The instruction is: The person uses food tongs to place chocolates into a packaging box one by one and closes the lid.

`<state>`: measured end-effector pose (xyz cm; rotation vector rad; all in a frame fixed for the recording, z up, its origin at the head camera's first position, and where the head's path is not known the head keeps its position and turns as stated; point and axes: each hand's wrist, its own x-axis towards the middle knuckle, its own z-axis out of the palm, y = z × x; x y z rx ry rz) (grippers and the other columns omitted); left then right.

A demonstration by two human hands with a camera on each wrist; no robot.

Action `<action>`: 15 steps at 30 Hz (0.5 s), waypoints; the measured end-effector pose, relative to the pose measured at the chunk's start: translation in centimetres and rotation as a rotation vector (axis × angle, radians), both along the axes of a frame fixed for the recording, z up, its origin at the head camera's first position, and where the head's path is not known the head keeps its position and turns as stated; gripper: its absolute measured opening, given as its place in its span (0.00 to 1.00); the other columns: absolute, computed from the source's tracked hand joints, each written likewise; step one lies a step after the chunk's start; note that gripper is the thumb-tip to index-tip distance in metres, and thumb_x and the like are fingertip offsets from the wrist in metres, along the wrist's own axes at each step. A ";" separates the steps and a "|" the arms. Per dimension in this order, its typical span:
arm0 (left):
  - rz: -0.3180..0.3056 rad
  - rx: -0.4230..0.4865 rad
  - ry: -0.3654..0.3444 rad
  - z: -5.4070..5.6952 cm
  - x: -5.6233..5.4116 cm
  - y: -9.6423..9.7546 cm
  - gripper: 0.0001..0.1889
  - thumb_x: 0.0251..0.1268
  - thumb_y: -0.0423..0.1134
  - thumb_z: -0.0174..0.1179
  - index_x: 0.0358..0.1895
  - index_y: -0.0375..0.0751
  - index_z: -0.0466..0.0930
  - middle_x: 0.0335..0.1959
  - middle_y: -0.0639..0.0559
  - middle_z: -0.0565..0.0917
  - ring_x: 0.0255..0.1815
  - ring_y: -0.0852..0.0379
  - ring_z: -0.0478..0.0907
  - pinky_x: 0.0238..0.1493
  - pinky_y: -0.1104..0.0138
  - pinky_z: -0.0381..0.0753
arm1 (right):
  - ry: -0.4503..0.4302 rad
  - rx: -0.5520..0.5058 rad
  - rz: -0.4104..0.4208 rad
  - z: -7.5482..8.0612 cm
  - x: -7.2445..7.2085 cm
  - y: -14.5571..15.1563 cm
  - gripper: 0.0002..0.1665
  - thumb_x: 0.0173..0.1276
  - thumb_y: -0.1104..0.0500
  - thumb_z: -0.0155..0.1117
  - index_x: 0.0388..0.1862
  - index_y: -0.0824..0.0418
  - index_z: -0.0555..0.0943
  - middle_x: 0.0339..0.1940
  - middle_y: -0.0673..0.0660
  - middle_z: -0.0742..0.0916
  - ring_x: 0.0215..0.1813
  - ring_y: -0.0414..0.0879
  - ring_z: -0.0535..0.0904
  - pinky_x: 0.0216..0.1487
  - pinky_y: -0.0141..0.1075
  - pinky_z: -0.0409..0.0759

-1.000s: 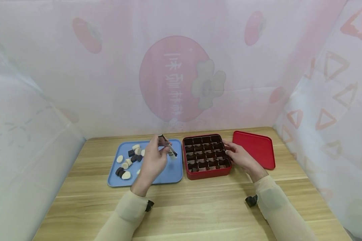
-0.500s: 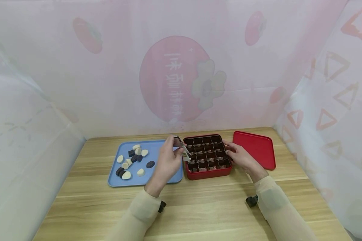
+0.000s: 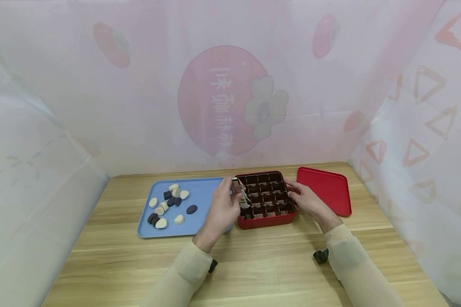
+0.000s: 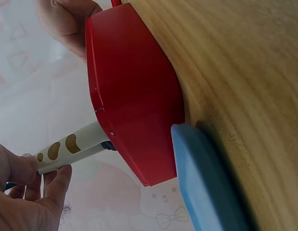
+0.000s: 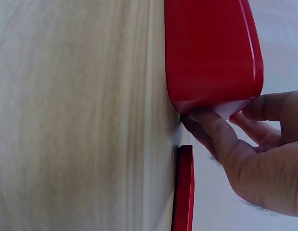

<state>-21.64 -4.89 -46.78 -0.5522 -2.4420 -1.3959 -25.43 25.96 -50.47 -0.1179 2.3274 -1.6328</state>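
Observation:
My left hand [image 3: 223, 207] pinches a pair of white tongs [image 4: 72, 148] with gold dots, held at a slant. Their lower end reaches over the rim into the front left of the red box [image 3: 266, 222]; a small dark piece [image 4: 108, 145] shows at that end in the left wrist view. Dark brown compartments [image 3: 269, 198] fill the box in rows. My right hand [image 3: 305, 197] grips the box's right side, fingers against the outer wall and thumb at the rim, as the right wrist view [image 5: 264, 154] shows.
Left of the box lies a blue tray [image 3: 146, 228] with several white and dark brown chocolates, including an oval dark one [image 3: 191, 209] and a white one [image 3: 179, 219]. The red lid [image 3: 328, 189] lies flat at the right. A patterned cloth wall stands behind the wooden table [image 3: 261, 264].
My left hand has moved right with the tongs, from over the blue tray to the box's left side, and the tongs now dip lower. My right hand has stayed on the box.

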 end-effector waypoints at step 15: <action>-0.026 0.047 -0.065 -0.3 -0.2 -0.1 0.11 0.86 0.22 0.63 0.60 0.35 0.76 0.60 0.38 0.83 0.60 0.43 0.87 0.68 0.59 0.98 | -0.002 0.021 0.002 0.1 -0.1 0.0 0.38 0.98 0.65 0.48 1.00 0.60 0.56 0.93 0.78 0.69 0.77 0.64 0.85 0.59 0.34 0.93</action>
